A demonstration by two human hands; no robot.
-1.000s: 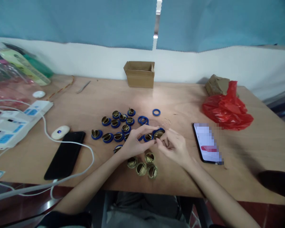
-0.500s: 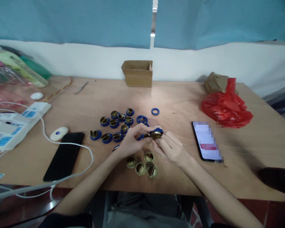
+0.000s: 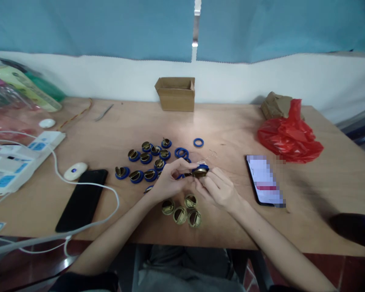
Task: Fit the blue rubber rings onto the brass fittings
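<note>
Pinched between both hands is a round brass-coloured fitting (image 3: 200,172) with a blue ring around its upper part. My left hand (image 3: 172,180) grips its left side with thumb and fingers, while my right hand (image 3: 220,188) holds the right side with curled fingers. To the left lie several similar brass fittings with blue rings (image 3: 150,175), some partly hidden by my left hand. Closer to me, a group of brass fittings without blue rings (image 3: 180,215) rests on the table. Loose blue rings (image 3: 181,153) lie just beyond my hands, and a single blue ring (image 3: 198,142) sits apart.
A cardboard box (image 3: 178,99) stands by the wall. Right are a lit phone (image 3: 266,182), a red plastic bag (image 3: 290,140) and a dark object (image 3: 354,229). Left are a black phone (image 3: 82,200), a white cable (image 3: 117,198) and a power strip (image 3: 21,166).
Both hands stay at the same spot around the fitting, which appears slightly tilted compared with before. The other parts on the table have not moved.
</note>
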